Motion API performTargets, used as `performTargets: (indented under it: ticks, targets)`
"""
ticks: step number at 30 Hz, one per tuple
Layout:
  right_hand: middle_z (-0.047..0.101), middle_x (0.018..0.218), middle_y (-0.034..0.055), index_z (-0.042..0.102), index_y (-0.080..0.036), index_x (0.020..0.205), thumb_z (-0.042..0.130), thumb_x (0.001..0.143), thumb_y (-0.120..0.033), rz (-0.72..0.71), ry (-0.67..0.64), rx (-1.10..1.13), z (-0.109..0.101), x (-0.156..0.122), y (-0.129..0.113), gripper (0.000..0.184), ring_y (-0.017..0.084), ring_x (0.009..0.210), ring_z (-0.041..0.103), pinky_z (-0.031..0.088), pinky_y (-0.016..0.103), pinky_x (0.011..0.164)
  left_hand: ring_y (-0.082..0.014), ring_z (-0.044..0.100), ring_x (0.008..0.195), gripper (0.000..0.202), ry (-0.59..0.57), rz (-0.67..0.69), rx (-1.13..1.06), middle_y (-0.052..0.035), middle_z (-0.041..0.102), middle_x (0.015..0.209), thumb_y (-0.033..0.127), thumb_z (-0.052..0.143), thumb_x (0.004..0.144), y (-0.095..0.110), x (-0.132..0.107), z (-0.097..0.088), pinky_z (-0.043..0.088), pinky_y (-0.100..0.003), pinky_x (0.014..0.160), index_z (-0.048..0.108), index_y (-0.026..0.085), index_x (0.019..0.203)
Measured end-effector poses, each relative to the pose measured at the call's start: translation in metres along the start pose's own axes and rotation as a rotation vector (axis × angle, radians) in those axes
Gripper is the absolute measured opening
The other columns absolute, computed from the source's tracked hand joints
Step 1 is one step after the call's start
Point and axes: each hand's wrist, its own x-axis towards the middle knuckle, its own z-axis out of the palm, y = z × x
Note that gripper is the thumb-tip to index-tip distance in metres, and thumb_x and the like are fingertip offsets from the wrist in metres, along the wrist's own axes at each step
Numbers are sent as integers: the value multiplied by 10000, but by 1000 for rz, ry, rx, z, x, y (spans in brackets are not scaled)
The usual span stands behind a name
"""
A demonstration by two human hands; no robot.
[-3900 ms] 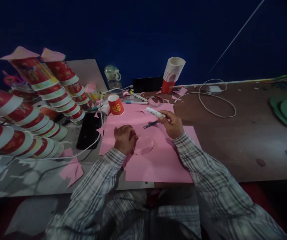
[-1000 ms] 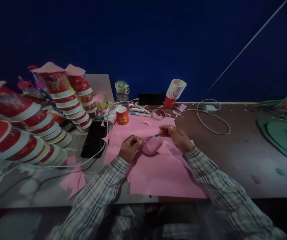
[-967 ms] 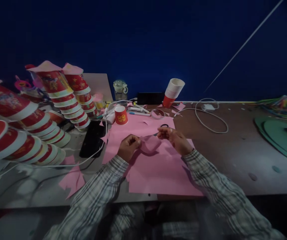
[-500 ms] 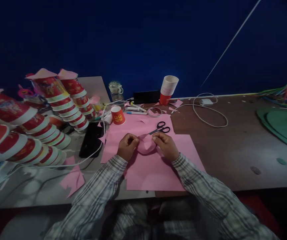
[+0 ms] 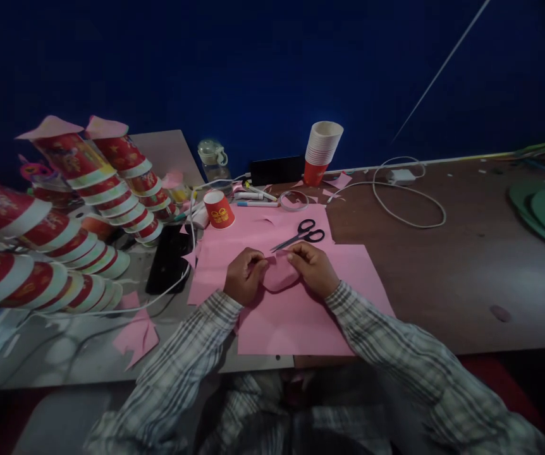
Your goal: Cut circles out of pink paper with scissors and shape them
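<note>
A rounded piece of pink paper (image 5: 279,273) is held up between both hands, with a slit or notch showing at its top edge. My left hand (image 5: 246,276) pinches its left side between thumb and fingers. On its right side, my right hand (image 5: 314,266) grips the paper the same way. Just beyond the hands lie black-handled scissors (image 5: 305,234), blades pointing left and toward me. Under everything, large pink sheets (image 5: 296,328) overlap on the table. A red paper cup (image 5: 219,210) stands upside down past my left hand.
Towers of stacked red and white cups (image 5: 111,202) crowd the left. A black phone (image 5: 168,260) and a white cable lie near them. Behind are markers (image 5: 257,204), a tape roll (image 5: 294,201), a jar (image 5: 213,163) and a cup stack (image 5: 322,151). A charger (image 5: 401,177) lies right.
The slit edges of the pink paper have parted at the top, and the paper looks flatter between my hands. The whole view has shifted slightly.
</note>
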Motion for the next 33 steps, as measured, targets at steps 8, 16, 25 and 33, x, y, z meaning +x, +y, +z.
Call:
performTargets:
  ticks: [8, 16, 25, 33]
  targets:
    - [668, 778, 26, 650, -180, 808, 573, 796, -286, -60, 20, -88, 2, -3, 0, 131, 159, 742, 597, 478, 289, 708, -176, 596, 809, 134, -116, 173, -21, -75, 667, 832, 202, 529, 881, 4, 0, 0, 468, -308, 772, 663, 193, 880]
    - [686, 822, 30, 661, -191, 829, 552, 835, -254, -146, -37, -223, 2, -7, -2, 126, 171, 776, 614, 475, 297, 735, -198, 585, 863, 116, -45, 118, 42, -80, 634, 857, 254, 573, 859, 10, 1, 2, 484, -348, 820, 653, 198, 796]
    - [689, 822, 37, 673, -205, 799, 555, 822, -200, -221, -108, -313, 0, -10, -7, 121, 186, 783, 620, 475, 315, 733, -163, 574, 800, 89, -16, -3, -12, -48, 601, 871, 193, 604, 793, -1, 0, 4, 491, -295, 762, 602, 195, 881]
    - [689, 848, 49, 669, -190, 897, 580, 826, -286, -153, -121, -241, -3, -9, -9, 150, 185, 789, 621, 485, 323, 744, -162, 583, 774, 112, -82, -22, -121, -47, 611, 801, 220, 589, 817, 0, 4, 3, 474, -295, 748, 644, 194, 723]
